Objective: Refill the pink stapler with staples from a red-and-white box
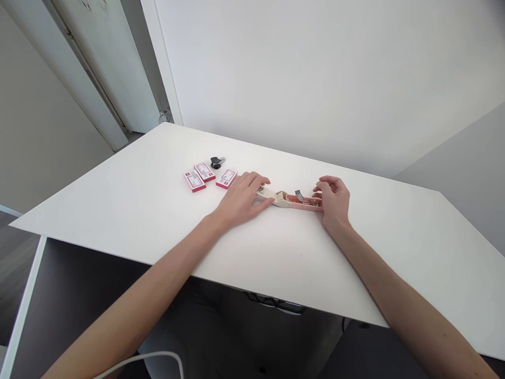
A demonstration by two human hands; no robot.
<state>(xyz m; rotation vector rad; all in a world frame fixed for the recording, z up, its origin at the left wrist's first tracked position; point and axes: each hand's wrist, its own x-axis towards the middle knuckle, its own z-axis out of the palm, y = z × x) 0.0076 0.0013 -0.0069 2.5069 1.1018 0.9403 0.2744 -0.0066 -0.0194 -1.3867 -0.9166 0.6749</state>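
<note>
Both hands sit on an opened stapler (pixel 290 199) lying flat on the white table (pixel 158 221), its long axis running left to right between them. Left hand (pixel 241 197) rests palm-down with fingers loosely spread over the cream end, pressing it to the tabletop, while the right hand (pixel 333 200) curls at the pink end, fingertips pinching the edge of the exposed tray. Three small red-and-white staple boxes (pixel 204 176) and a dark small object (pixel 215 162) lie just beyond the left hand, apart from it.
</note>
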